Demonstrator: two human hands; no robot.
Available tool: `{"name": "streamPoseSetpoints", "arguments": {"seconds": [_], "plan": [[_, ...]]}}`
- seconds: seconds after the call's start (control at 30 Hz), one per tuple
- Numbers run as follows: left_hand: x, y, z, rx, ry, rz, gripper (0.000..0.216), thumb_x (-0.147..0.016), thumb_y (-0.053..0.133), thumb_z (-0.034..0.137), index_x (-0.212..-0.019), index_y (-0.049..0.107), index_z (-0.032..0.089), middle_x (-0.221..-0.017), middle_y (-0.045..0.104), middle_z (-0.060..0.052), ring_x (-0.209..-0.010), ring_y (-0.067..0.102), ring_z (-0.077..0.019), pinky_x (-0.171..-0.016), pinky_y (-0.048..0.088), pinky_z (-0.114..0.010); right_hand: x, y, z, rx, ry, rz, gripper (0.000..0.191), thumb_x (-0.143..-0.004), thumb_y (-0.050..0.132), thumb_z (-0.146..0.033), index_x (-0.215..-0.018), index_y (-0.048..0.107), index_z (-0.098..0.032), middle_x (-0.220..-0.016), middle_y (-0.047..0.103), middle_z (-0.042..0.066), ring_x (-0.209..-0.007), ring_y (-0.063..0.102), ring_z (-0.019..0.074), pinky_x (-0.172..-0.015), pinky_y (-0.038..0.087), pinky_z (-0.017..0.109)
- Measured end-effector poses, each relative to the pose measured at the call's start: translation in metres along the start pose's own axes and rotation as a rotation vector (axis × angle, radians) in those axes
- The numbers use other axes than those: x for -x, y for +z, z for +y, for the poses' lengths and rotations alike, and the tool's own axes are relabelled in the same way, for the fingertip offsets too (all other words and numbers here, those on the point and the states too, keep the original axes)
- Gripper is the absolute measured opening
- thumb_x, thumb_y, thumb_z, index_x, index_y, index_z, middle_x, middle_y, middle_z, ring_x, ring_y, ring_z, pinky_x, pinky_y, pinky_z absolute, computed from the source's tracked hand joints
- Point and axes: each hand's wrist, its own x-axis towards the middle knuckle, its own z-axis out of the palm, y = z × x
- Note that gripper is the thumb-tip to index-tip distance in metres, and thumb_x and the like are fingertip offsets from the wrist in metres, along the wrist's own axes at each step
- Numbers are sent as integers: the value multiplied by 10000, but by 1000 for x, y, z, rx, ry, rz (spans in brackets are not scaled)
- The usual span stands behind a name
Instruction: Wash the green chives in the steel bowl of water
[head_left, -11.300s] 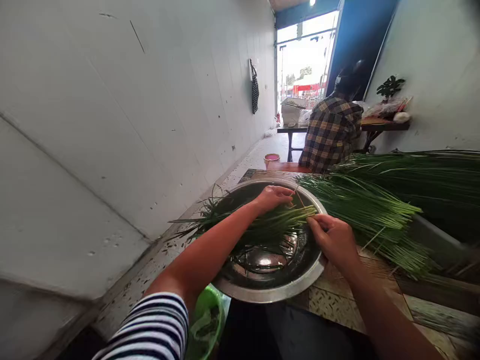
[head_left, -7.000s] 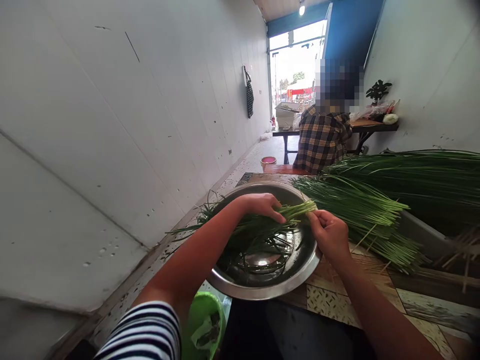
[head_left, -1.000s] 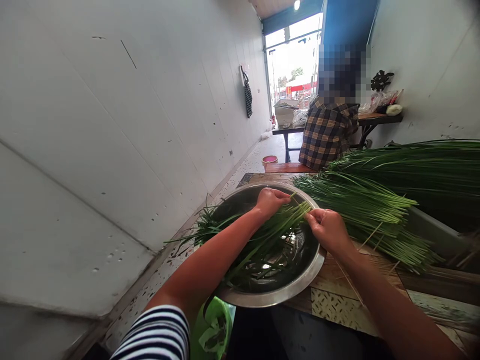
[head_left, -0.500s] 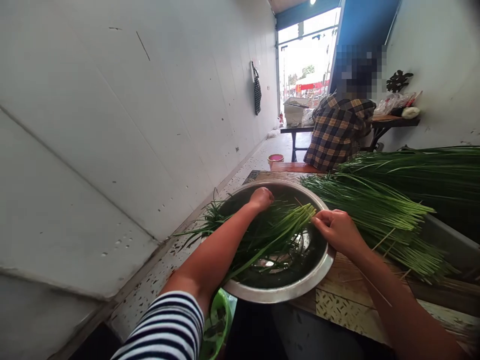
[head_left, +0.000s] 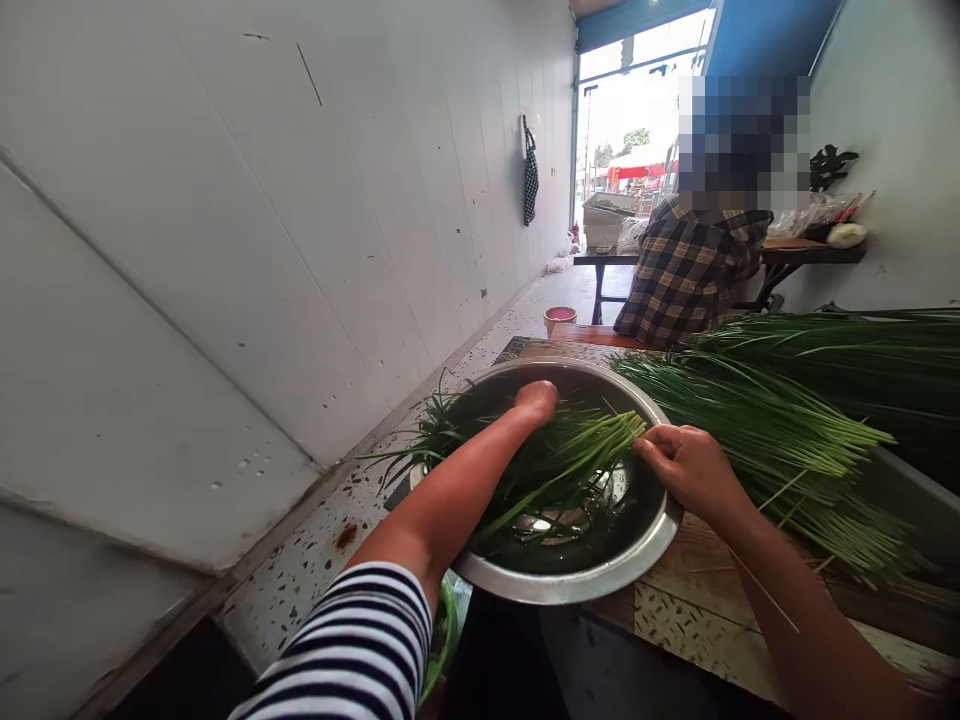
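A wide metal basin (head_left: 570, 588) holds water and a loose bunch of garlic chives (head_left: 585, 445), pale stem ends to the right and leaves trailing over the left rim. My left hand (head_left: 538, 398) reaches into the basin, closed over the bunch, its fingertips hidden. At the right rim, my right hand (head_left: 686, 465) has thumb and forefinger pinched together at the stem ends; the exact stalk between them is hard to make out. Close by on the right lies a large pile of garlic chives (head_left: 795, 420), its stems pointing toward me.
The basin stands on a wooden-patterned table (head_left: 697, 560). A green tub (head_left: 444, 640) sits below its near edge. Beyond, a person in a plaid shirt (head_left: 690, 265) sits at another table with bags. A small bucket (head_left: 559, 318) stands on the floor near the white wall (head_left: 337, 250).
The view has shifted slightly, so the scene sits a little farther right. Both hands keep nearly the same places at the basin.
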Motion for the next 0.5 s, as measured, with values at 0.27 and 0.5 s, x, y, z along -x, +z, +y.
{"name": "streamPoseSetpoints", "arguments": {"seconds": [0.27,0.5], "plan": [[12,-11,28,319,118,35,198,-687,689,259,-826,764,138,-727,712,-62,-659,606,-152,-679,481,-259,0,0,-9,9,43,29,267,-780,493,-319,-588,636,-204,-504,607,4,-521,527,144,-586,361,270],[18,-10,40,529,49,11,257,-639,730,291,-834,763,127,-714,712,-71,-611,584,-136,-607,472,-258,2,6,-4,25,96,43,276,-799,495,-325,-634,669,-188,-560,632,28,-575,551,157,-607,367,271]]}}
